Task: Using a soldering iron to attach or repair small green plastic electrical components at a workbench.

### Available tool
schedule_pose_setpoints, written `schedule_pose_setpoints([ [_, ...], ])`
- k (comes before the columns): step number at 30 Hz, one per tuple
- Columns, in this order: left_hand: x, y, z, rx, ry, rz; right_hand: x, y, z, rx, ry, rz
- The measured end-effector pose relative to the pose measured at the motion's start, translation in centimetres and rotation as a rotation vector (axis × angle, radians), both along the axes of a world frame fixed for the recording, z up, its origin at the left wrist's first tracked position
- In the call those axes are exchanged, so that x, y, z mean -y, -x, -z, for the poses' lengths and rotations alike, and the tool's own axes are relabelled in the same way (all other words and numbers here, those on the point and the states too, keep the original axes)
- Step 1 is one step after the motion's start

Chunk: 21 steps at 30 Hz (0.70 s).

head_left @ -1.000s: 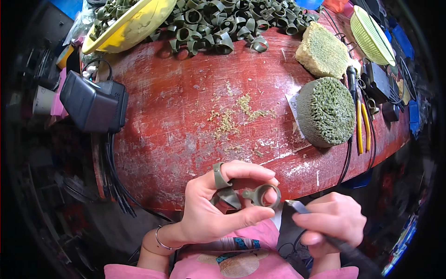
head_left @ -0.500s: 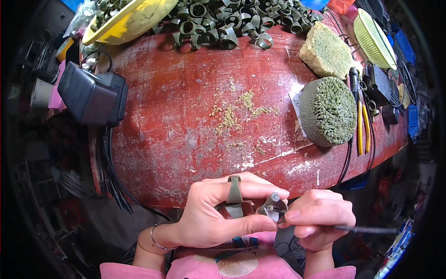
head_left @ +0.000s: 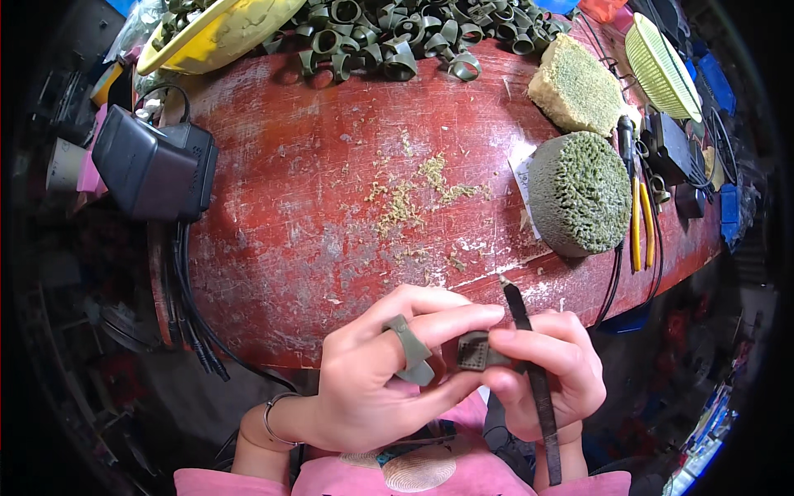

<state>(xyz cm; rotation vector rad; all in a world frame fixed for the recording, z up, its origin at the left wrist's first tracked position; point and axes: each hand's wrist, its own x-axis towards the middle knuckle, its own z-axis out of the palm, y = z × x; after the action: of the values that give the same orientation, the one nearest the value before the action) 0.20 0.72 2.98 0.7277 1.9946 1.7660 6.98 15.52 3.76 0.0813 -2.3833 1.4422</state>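
Observation:
Both my hands meet above the near edge of the table. My left hand pinches a dark green ring between thumb and fingertips, its square top with a dotted border facing up. A second green ring is worn round a finger of that hand. My right hand is closed; its thumb and index finger also touch the pinched ring. Through its fingers runs a slim dark stick-like tool with a pale narrow tip, pointing to the far side. Fingers cover part of the pinched ring's band.
Many green rings lie heaped at the far edge beside a yellow basin. Right of centre stand a round green sponge-like block and a yellowish block, with yellow-handled pliers alongside. Crumbs dot the red table; a black box sits left.
The tool in my right hand has swung from pointing sideways to nearly upright, tip to the far side. The pinched ring has turned so its square top shows.

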Motion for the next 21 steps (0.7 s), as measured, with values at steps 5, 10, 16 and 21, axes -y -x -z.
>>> schedule_pose_setpoints([
  [5, 0.3, -0.2, -0.2, -0.005, -0.024, -0.057, 0.1, -0.7, 0.4, 0.085, 0.257, -0.008],
  [10, 0.4, -0.1, 0.3, -0.012, -0.116, -0.031, 0.1, -1.0, 0.6, 0.146, 0.484, -0.029],
  [16, 0.5, -0.2, -0.1, 0.008, -0.09, -0.053, 0.6, -1.2, 0.7, 0.163, 0.699, -0.014],
  [21, 0.5, -0.1, -0.1, -0.057, -0.083, -0.038, 0.7, -1.8, 0.4, 0.114, 0.388, 0.194],
])
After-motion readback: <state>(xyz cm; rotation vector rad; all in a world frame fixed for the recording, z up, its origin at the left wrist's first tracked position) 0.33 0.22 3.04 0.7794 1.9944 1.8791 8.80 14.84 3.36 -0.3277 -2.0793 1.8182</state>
